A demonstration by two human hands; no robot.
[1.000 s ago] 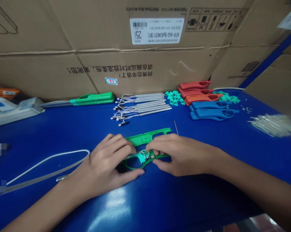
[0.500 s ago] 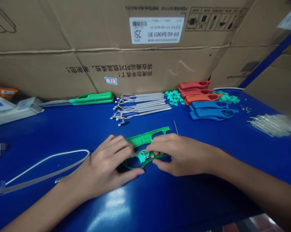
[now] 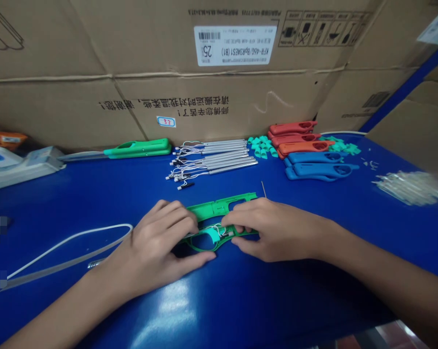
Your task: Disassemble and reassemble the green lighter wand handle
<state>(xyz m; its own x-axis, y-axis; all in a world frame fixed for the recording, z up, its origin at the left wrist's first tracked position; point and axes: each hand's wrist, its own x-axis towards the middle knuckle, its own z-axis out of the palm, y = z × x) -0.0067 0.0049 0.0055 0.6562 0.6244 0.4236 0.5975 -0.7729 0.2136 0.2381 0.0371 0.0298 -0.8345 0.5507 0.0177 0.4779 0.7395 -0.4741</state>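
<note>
green shells: ends covered | clear pile: blurred, unidentifiable

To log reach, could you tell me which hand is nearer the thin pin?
Right. The right hand lies just short of the pin; the left hand sits farther left, at the other end of the green shell both hold.

Gripped a green shell half flat on the blue table with left hand and right hand, fingertips closing in over its teal trigger. Saw metal tubes well beyond the grip, blue casings beyond-right, white cable left of it.
</note>
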